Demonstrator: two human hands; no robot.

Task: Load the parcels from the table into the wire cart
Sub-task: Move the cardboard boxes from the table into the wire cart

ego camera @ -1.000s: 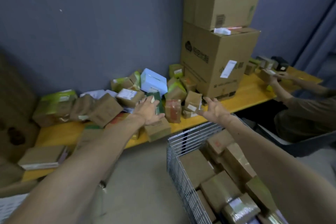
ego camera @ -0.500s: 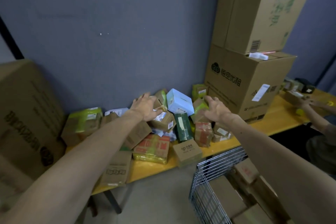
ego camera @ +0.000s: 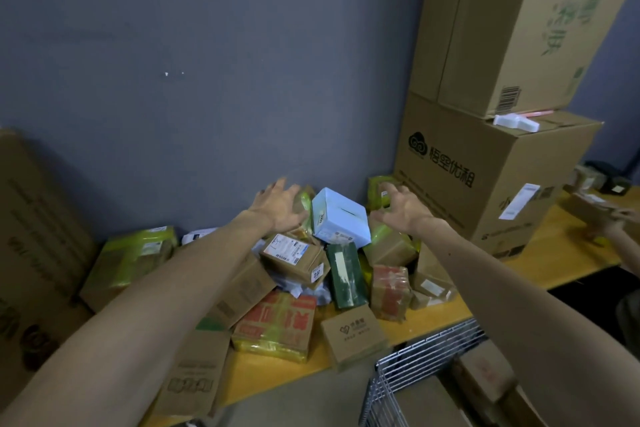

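Many parcels (ego camera: pixel 292 256) lie in a pile on the yellow table (ego camera: pixel 557 250), up against the wall. 1 blue box (ego camera: pixel 341 218) sits tilted on top of the pile. The left hand (ego camera: pixel 277 206) and the right hand (ego camera: pixel 403 208) are on the 2 sides of it, fingers spread wide, holding nothing. The wire cart (ego camera: pixel 426 362) stands just in front of the table, with brown boxes inside. 2 big cardboard boxes (ego camera: pixel 485 184) are stacked on the right.
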